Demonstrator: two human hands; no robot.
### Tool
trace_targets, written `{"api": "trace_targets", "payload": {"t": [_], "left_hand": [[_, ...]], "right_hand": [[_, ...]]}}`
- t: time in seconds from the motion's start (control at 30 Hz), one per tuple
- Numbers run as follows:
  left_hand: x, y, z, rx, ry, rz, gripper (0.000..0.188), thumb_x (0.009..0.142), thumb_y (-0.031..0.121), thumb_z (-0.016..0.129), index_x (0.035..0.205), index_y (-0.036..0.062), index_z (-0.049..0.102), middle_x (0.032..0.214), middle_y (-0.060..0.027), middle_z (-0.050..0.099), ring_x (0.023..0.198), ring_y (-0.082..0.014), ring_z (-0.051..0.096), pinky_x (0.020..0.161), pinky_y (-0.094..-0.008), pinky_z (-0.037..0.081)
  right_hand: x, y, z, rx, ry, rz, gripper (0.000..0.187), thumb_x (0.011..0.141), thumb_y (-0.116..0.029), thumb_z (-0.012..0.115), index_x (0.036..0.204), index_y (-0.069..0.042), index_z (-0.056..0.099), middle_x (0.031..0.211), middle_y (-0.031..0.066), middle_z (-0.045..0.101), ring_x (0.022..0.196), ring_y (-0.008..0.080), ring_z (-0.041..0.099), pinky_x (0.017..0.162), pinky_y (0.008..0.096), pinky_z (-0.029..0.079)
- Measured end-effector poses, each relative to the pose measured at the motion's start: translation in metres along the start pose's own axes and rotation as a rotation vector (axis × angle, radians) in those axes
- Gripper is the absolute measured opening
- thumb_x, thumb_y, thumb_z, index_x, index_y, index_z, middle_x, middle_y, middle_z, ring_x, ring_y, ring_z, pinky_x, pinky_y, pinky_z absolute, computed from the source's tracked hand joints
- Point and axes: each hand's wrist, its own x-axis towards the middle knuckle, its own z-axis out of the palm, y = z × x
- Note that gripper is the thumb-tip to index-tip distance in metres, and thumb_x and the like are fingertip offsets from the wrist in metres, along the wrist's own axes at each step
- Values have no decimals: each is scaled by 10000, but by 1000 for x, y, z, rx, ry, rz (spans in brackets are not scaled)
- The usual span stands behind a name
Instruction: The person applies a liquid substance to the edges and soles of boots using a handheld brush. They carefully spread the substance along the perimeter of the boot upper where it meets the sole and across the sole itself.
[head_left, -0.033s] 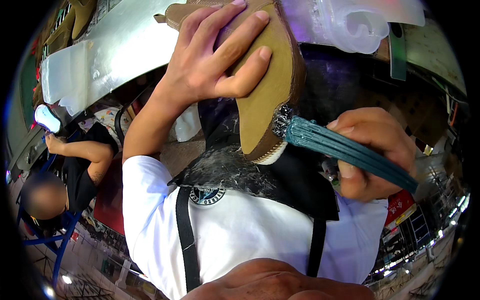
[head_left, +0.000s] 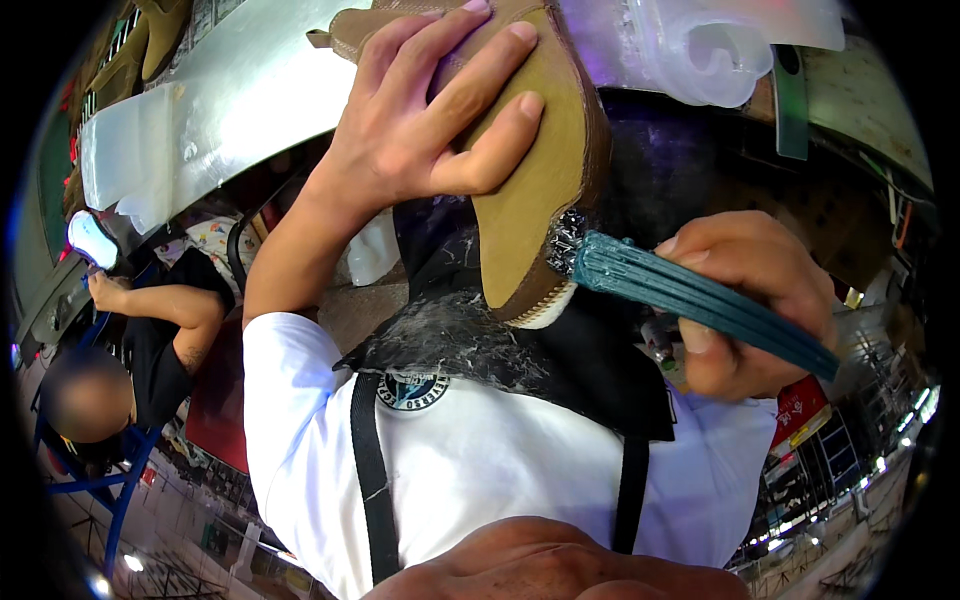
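A grey tabletop (head_left: 265, 85) curves across the upper part of the view, and a black apron (head_left: 430, 330) hangs between it and the wearer's chest. A brown boot (head_left: 550, 130) with an olive-tan face sits at the near edge of the tabletop and over the apron, its long axis running from the top of the view down toward the wearer, leaning slightly; what bears its weight I cannot tell. The left grip (head_left: 400, 140) clasps the boot's upper portion, thumb and fingers spread over the tan face. The right grip (head_left: 755, 300) is closed around a teal brush (head_left: 690, 285), well apart from the boot itself, so the left one is nearer. From the right grip, the boot lies to the left and a little up, and the handle slants that way, crosswise to the boot's length. Its dark bristles (head_left: 566, 240) meet the boot's right edge near the lower end, just above a row of pale stitching (head_left: 535, 305) at the tip.
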Motion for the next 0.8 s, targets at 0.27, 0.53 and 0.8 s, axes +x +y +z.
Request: {"api": "trace_targets", "payload": {"t": [0.27, 0.53, 0.8], "left_hand": [[29, 13, -11, 43, -124, -150, 413, 802, 44, 708, 1200, 24, 597, 1267, -203, 684, 1106, -383, 682, 915, -470, 542], [55, 13, -17, 56, -267, -232, 617, 790, 69, 785, 1352, 22, 533, 1291, -179, 664, 1153, -310, 670, 939, -435, 543], [79, -3, -15, -75, -305, -314, 657, 772, 195, 728, 1358, -5, 509, 1203, -195, 623, 1082, -351, 603, 885, -469, 472]], "right_hand": [[14, -18, -30, -79, -81, 33, 274, 822, -177, 748, 977, 34, 665, 867, 204, 701, 737, 258, 727, 645, 348, 598], [29, -41, -62, -247, -163, -18, 322, 858, -261, 796, 965, 18, 676, 840, 194, 695, 722, 246, 721, 633, 327, 591], [46, -73, -89, -511, -322, -9, 302, 885, -197, 766, 1032, 42, 653, 934, 224, 703, 772, 270, 725, 687, 349, 603]]}}
